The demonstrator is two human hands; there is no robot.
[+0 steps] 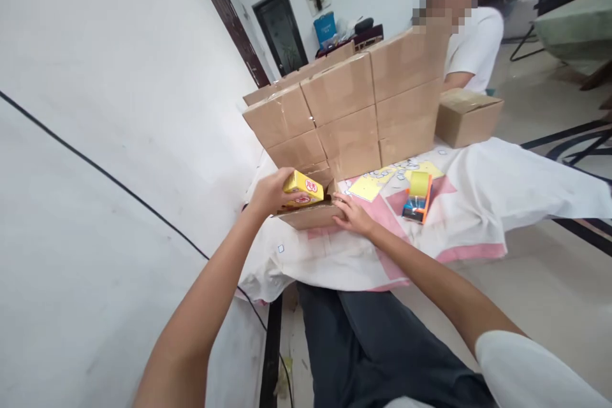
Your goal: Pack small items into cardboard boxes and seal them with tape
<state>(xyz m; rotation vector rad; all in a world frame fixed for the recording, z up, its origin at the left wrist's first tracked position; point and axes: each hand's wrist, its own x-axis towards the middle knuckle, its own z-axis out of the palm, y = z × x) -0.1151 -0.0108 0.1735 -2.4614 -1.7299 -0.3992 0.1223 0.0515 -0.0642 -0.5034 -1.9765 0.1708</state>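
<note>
My left hand grips a small yellow box with red and white print, thumb and fingers on either side of it. The yellow box is at the opening of a low cardboard box on the cloth-covered table. My right hand rests at the right end of that cardboard box, fingers stretched over its edge. What lies inside the cardboard box is mostly hidden. To the right of my right hand lies an orange and blue tape dispenser with a yellow roll.
Stacked closed cartons form a wall behind the cardboard box. Yellow printed sheets lie on the tablecloth. Another carton stands at right, near a seated person. A white wall bounds the left side.
</note>
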